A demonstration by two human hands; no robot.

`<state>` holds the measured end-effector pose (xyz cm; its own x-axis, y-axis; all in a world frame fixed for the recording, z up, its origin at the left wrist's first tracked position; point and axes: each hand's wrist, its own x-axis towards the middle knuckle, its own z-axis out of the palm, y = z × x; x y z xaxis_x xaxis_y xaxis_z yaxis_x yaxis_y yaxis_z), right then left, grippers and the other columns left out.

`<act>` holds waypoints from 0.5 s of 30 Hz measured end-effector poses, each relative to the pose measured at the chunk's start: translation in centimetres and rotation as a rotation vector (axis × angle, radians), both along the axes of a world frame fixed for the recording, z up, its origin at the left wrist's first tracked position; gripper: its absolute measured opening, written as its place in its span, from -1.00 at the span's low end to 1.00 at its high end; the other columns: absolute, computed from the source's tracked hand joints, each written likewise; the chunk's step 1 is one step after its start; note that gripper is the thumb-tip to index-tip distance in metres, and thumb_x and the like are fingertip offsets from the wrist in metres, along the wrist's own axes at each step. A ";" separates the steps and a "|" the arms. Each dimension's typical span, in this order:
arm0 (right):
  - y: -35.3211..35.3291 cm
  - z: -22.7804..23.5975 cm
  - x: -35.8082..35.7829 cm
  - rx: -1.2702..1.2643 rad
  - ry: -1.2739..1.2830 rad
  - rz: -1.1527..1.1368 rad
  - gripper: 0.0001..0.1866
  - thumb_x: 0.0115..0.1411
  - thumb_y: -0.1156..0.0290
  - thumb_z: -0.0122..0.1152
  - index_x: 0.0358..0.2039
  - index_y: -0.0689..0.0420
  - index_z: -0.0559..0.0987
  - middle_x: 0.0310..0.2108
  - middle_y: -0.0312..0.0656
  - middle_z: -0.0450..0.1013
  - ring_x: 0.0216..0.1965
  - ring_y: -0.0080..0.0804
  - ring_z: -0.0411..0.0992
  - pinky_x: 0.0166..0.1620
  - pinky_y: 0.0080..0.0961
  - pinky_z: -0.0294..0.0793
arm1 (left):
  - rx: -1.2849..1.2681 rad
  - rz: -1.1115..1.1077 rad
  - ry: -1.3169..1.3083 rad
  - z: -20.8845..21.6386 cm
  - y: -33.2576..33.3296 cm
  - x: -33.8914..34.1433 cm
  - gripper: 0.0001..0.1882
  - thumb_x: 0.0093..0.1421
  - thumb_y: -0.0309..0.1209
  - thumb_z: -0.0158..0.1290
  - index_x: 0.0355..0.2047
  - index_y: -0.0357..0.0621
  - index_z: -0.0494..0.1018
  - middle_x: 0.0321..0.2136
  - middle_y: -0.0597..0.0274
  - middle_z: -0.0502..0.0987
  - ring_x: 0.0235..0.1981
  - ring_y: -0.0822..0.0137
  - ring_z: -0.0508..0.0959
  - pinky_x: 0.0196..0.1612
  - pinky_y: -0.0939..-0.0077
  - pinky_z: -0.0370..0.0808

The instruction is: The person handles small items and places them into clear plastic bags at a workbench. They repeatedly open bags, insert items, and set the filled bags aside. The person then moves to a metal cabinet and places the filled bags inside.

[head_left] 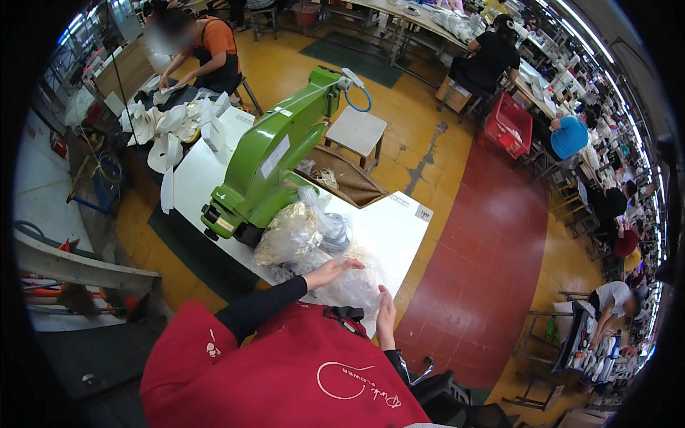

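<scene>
Head view: I see a clear bag on the table, five o'clock from the green machine. Hands apart, unclenched: left hand ten o'clock, right hand four. Probably light, soft, slippery; I'd gather opposite edges.

The white flat table lies in front of the person. On its left part stands the green curved machine. To the right of the machine's base, the clear crumpled plastic bags lie on the table. The left hand is over their near part; the right hand is at their right side. Behind the bags, at the far table edge, is the brown open box, with pale thin scraps inside. Farther behind stands the pale square-topped stool. At far left is the heap of white flat pieces. The red smooth floor strip runs right of the table, with the red rectangular basket near its far end.
</scene>
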<state>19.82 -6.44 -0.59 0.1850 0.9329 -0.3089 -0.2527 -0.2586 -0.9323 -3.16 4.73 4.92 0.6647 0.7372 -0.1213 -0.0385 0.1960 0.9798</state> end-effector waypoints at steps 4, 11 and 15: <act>0.8 5.8 -0.4 0.168 0.658 -0.456 -0.70 0.39 0.12 -0.14 -0.12 0.08 0.39 -0.26 -0.27 0.40 -0.09 -0.48 0.33 0.23 -0.39 0.17 | -0.421 0.446 -0.365 1.6 0.0 1.3 -0.48 0.38 0.04 -0.29 -0.07 -0.14 0.40 -0.34 0.20 0.48 -0.16 0.34 0.44 0.15 0.37 0.23; 3.0 9.8 -0.3 0.341 0.396 -0.140 -0.88 0.31 0.37 -0.07 -0.19 0.10 0.36 -0.61 -0.44 0.18 -0.70 -0.67 0.04 -0.57 -0.69 0.12 | -0.467 0.255 -0.375 5.8 1.5 3.3 -0.36 0.23 0.27 -0.21 -0.02 0.01 0.36 -0.68 0.50 0.10 -0.71 0.58 0.00 -0.58 0.63 0.01; 3.6 14.6 -2.5 0.306 -0.194 -0.101 -0.50 0.19 0.51 -0.01 0.16 0.12 0.18 -0.33 -0.23 0.38 -0.70 -0.73 0.10 -0.63 -0.71 0.11 | -0.722 0.054 -0.634 12.4 1.6 2.6 -0.25 0.19 0.28 -0.13 0.23 0.10 0.20 -0.67 0.48 0.23 -0.71 0.63 0.01 -0.63 0.72 -0.04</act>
